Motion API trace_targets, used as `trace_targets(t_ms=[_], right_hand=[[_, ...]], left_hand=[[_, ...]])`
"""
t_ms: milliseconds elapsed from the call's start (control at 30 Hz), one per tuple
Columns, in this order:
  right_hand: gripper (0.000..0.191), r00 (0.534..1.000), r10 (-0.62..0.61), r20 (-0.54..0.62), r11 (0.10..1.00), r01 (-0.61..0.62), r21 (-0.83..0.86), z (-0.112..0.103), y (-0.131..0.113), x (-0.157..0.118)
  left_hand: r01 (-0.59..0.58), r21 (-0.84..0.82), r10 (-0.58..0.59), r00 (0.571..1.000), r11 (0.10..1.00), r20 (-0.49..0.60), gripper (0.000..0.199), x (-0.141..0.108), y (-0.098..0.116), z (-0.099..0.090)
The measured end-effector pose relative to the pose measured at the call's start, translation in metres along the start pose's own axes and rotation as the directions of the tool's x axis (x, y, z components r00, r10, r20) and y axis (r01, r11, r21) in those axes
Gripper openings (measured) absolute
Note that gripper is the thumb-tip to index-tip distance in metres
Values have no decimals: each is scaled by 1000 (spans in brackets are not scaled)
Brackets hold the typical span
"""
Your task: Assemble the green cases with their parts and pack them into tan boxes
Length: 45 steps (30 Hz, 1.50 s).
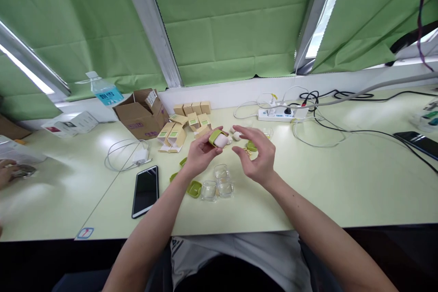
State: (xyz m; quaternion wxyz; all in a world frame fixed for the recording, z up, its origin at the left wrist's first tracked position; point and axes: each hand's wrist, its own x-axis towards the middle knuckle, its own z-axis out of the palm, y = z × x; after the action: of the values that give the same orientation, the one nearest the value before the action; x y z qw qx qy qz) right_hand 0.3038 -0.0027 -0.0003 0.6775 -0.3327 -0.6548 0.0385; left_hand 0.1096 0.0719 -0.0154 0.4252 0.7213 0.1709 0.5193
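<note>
My left hand (201,150) is closed round a green square case (215,136) with a white rounded piece (221,140) in its opening. To the right, my right hand (255,153) is raised with thumb and fingers apart and nothing between them. Behind and between the hands lie small white pieces (237,136), and a green piece (252,146) sits past my right fingers. Clear plastic cups (225,187) stand nearer to me, beside another green case (194,189). More green pieces are partly hidden by my left forearm.
An open cardboard box (140,118), small cartons (176,136) and a bottle (106,91) stand at the back left. A phone (145,191) lies left. A power strip (278,115) with cables is behind right. Another person's hand (7,172) shows at the left edge.
</note>
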Motion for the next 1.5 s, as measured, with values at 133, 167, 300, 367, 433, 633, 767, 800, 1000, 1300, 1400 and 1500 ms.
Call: trace_targets(t_ms=[133, 167, 300, 367, 433, 633, 767, 800, 1000, 1300, 1400, 1500], right_hand=[[57, 918, -353, 180, 900, 386, -201, -3, 5, 2], [54, 905, -372, 207, 885, 413, -214, -2, 7, 2], [37, 886, -408, 221, 874, 449, -187, 3, 11, -1], [33, 893, -386, 230, 889, 427, -167, 4, 12, -2], [30, 908, -338, 246, 911, 382, -159, 4, 12, -2], [32, 927, -292, 237, 927, 335, -167, 5, 11, -3], [37, 919, -341, 199, 910, 376, -174, 7, 10, -3], [37, 918, -348, 190, 908, 380, -173, 8, 10, -3], [31, 941, -284, 182, 939, 312, -148, 8, 6, -3], [25, 943, -252, 218, 939, 293, -182, 6, 10, -2], [24, 941, -242, 235, 930, 295, -221, 4, 13, -2], [28, 933, -249, 260, 924, 309, -225, 1, 15, -2]], left_hand=[[230, -245, -196, 968, 942, 154, 65, -1, 6, -7], [267, -272, -223, 958, 925, 182, 63, -2, 7, -7], [389, -323, -311, 912, 863, 269, 55, -4, 14, -5], [419, -339, -337, 900, 842, 276, 53, -5, 16, -4], [431, -347, -355, 897, 833, 262, 52, -5, 16, -3], [467, -401, -377, 881, 788, 284, 50, -4, 16, 0], [485, -418, -387, 872, 768, 301, 52, -5, 15, 0], [489, -414, -391, 869, 768, 303, 52, -5, 14, -1], [488, -405, -389, 869, 773, 305, 50, -5, 13, -2], [506, -445, -391, 860, 739, 328, 43, -4, 11, -6], [499, -431, -399, 865, 752, 305, 43, -3, 10, -5], [489, -419, -396, 871, 765, 292, 43, -1, 13, -4]])
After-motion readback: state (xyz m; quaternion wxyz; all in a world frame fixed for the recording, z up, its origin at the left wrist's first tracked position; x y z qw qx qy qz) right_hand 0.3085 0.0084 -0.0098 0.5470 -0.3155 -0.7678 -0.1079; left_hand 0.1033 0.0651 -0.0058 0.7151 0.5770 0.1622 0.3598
